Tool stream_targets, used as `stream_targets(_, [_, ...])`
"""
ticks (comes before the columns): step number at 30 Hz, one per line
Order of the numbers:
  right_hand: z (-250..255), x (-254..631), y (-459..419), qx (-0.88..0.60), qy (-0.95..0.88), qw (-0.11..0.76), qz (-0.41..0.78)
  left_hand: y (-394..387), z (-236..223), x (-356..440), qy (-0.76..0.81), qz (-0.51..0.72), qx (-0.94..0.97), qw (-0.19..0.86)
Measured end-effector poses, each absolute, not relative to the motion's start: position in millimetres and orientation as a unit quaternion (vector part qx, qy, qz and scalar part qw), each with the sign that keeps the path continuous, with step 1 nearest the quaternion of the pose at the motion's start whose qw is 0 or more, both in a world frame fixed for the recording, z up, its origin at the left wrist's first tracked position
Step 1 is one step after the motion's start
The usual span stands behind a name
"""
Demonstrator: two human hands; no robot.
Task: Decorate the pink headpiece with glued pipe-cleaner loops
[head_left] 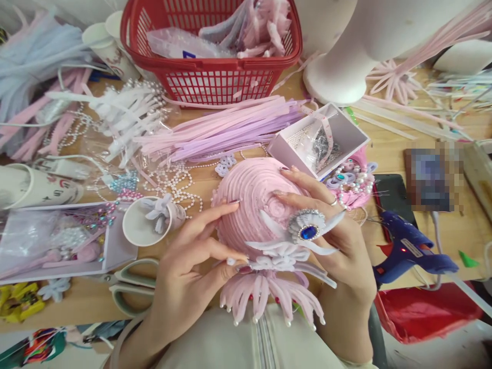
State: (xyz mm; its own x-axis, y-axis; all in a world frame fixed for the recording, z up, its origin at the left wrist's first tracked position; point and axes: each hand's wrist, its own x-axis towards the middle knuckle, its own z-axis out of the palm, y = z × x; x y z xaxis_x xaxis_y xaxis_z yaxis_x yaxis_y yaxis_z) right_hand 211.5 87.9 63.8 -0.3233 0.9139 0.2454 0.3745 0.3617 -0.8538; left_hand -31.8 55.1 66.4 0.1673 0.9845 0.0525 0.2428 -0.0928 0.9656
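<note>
A pink dome-shaped cap [246, 189] of coiled chenille stems is held between both my hands. My left hand [188, 266] has its index finger on the dome, while thumb and another finger pinch at the rim, beside a pale flower [282, 256]. A small white bead [230, 261] shows at that thumb. Draped over the other side, my right hand [334, 236] presses its fingertips near the coil's centre. Close to its fingers sits a pale ornament with a blue gem [308, 232]. Pink looped petals with pearl tips [269, 297] fan out below the rim.
A red basket [223, 64] stands at the back, before it pink and lilac chenille stems [230, 128]. White boxes [282, 146], a paper cup [130, 225] and scissors [134, 287] surround the cap. A blue glue gun [407, 246] with a red light lies right, near a phone [395, 195].
</note>
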Motion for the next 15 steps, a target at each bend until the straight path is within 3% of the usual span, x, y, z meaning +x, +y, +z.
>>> stream_targets(9, [64,212,88,-0.438,-0.727,0.385,0.362,58,73,-28,0.499,0.493,0.477,0.530])
stream_targets(15, [62,212,88,-0.432,-0.721,0.396,0.371,58,77,-34,0.522,0.434,0.526,0.513])
